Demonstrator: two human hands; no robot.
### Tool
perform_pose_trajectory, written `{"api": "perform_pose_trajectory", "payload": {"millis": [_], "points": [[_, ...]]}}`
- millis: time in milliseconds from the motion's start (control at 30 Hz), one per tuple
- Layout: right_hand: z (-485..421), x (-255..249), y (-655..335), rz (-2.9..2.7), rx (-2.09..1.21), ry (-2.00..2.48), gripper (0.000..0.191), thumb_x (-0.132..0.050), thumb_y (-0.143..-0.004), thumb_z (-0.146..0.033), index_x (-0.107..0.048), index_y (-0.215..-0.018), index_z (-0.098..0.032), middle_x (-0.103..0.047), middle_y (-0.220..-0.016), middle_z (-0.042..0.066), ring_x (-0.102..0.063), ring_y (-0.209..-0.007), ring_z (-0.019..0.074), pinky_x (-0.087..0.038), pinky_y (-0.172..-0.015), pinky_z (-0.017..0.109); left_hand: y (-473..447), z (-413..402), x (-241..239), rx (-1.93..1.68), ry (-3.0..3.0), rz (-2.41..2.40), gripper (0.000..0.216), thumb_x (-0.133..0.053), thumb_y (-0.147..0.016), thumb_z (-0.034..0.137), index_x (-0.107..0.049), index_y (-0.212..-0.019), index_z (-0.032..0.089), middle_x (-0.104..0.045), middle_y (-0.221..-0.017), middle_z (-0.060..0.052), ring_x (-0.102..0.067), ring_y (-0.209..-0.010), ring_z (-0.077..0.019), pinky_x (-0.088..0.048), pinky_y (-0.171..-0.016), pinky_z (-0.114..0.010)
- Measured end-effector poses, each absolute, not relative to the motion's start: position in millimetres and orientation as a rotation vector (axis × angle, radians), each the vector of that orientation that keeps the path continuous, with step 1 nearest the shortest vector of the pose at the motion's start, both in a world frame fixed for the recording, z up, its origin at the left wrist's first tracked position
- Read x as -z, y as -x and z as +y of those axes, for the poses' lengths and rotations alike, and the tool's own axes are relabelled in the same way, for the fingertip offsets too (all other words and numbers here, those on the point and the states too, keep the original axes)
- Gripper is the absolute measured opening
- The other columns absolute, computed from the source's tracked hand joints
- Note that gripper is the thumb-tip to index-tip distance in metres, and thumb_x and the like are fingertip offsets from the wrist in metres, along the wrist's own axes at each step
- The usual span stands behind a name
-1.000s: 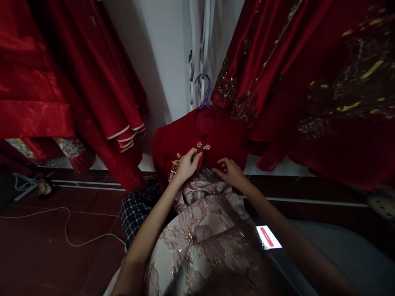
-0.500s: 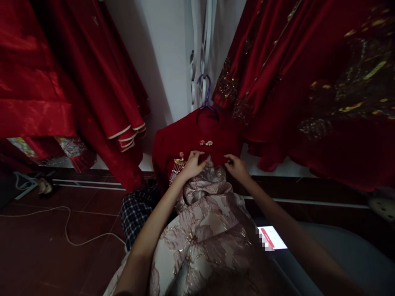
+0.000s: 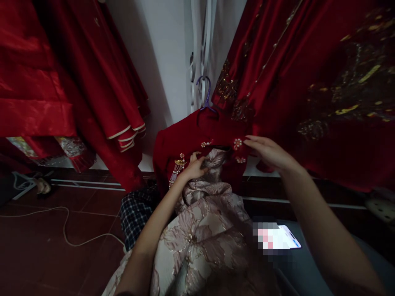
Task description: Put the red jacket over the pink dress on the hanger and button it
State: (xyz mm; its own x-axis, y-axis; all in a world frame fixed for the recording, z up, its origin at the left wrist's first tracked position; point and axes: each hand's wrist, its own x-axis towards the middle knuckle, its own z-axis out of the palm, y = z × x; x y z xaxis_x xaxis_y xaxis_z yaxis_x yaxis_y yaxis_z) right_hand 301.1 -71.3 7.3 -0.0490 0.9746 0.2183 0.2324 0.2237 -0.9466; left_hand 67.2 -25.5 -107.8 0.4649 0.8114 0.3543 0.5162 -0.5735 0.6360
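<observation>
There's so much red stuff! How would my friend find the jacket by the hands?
Find the pale wall between the red clothes. Low in the middle hangs a red jacket, the left hand at its front. Unlike its neighbours, it shows a purple hanger on top and a gold, fan-shaped, tasselled pin.

A red jacket [image 3: 168,142] hangs from a purple hanger [image 3: 207,96], its front parted over floral cloth [image 3: 185,238]. The left hand [image 3: 195,167] is at the opening, near a tasselled ornament [image 3: 179,163]. The right hand [image 3: 271,152] has its fingertips just beside a beaded button [image 3: 237,143]. A lit phone [image 3: 291,238] lies near the right forearm.
</observation>
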Motion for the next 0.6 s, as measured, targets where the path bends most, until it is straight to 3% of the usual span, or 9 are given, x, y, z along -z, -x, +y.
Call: {"api": "perform_pose_trajectory", "payload": {"millis": [167,333,433,600], "points": [[-55.0,-0.6,-281.4,-1.187,-1.096,1.147,0.022,-0.056,-0.077,-0.036,-0.062,-0.091,-0.021,-0.069,-0.094,0.008,-0.065,-0.082,0.0227,-0.055,-0.071,0.039,-65.1,-25.3,106.8,-0.860,-2.278,1.076,0.052,-0.061,-0.068,0.012,-0.054,-0.117,0.026,-0.029,-0.125,-0.010,-0.023,-0.129,-0.0288,-0.024,-0.107,-0.047],[-51.3,8.6,-266.7,-1.453,-0.802,1.188,0.028,-0.053,-0.080,-0.043,-0.059,-0.099,-0.023,-0.067,-0.093,0.005,-0.064,-0.083,0.0206,-0.055,-0.066,0.035,-63.4,-26.8,102.7,-1.052,-2.100,0.996,0.041,-0.051,-0.072,0.007,-0.058,-0.110,0.022,-0.046,-0.120,-0.008,-0.038,-0.123,-0.0215,-0.028,-0.107,-0.044],[-65.3,20.1,-259.3,-1.894,-0.727,1.163,0.034,-0.058,-0.076,-0.047,-0.059,-0.098,-0.021,-0.066,-0.089,0.003,-0.063,-0.078,0.0178,-0.054,-0.064,0.029,-57.5,-35.8,101.2,-1.229,-1.873,0.897,0.029,-0.047,-0.079,0.012,-0.059,-0.104,0.018,-0.059,-0.107,-0.007,-0.054,-0.103,-0.0160,-0.039,-0.098,-0.038],[-79.9,43.9,-254.2,-2.322,-0.922,1.227,0.051,-0.072,-0.060,-0.046,-0.056,-0.100,-0.018,-0.066,-0.090,0.007,-0.063,-0.074,0.0169,-0.053,-0.064,0.030,-42.8,-57.7,106.7,-1.418,-1.501,0.974,0.020,-0.049,-0.083,0.027,-0.060,-0.092,0.014,-0.065,-0.094,-0.008,-0.061,-0.088,-0.0143,-0.049,-0.082,-0.031]]}}
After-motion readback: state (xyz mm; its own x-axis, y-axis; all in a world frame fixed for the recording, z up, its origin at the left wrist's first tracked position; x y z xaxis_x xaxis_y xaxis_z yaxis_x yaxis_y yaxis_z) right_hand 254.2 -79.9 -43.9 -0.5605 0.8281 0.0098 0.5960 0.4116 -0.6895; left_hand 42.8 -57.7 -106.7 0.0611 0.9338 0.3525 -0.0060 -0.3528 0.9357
